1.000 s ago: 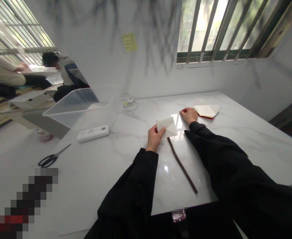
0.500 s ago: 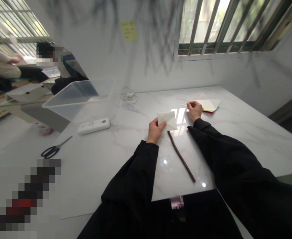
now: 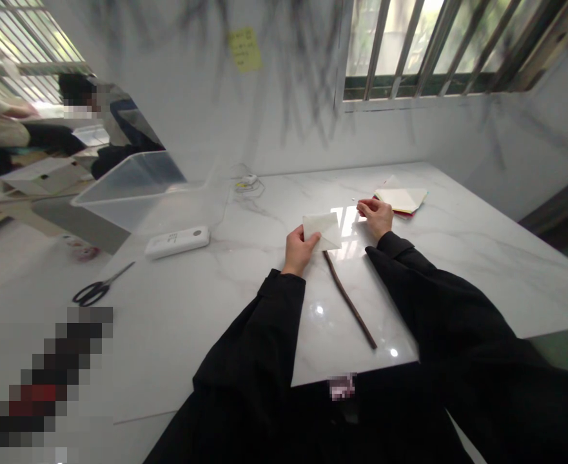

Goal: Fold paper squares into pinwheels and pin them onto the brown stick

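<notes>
My left hand pinches the near corner of a folded white paper just above the white marble table. My right hand is a little to the right, fingers curled together in a pinch; something tiny may be in them, too small to name. It sits just left of a stack of folded papers, cream on top with red below. A thin dark brown stick lies on the table between my forearms, running from under the paper toward the near edge.
A clear plastic tub stands at the back left, a white oblong device in front of it. Black scissors lie near the left edge. A small corded item rests by the wall. People sit beyond the table at far left.
My right hand lifted from the table beside the paper stack, rose in a pinch, then settled slightly lower and left. The left hand kept its hold on the white paper.
</notes>
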Demonstrator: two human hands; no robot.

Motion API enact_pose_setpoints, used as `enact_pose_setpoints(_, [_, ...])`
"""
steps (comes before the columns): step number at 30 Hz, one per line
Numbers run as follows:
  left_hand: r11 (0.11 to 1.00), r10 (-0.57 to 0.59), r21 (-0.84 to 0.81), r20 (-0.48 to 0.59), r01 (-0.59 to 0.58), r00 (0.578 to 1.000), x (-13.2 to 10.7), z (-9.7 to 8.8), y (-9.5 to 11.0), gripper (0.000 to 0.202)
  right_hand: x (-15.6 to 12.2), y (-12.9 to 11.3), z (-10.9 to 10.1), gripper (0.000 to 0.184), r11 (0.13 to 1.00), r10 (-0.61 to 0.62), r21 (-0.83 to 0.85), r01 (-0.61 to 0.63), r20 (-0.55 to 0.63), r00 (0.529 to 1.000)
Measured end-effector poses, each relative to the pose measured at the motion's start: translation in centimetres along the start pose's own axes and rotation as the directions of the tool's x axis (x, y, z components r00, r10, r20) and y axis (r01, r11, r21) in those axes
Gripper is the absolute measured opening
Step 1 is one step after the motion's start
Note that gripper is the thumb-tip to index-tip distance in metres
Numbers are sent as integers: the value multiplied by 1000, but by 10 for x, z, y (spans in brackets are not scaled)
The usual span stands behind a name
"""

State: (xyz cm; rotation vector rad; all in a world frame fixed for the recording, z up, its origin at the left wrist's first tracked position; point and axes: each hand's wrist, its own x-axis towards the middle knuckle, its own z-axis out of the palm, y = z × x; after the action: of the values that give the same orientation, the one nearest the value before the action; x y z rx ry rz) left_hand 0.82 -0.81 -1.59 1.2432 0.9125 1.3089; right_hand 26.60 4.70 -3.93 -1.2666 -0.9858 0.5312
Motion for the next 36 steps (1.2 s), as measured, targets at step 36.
enact_pose_setpoints(36, [999,6,45,-25,-4,1000,0,-1,0,38,-43,-30,-4,29,990,-44,-110,86,333,942])
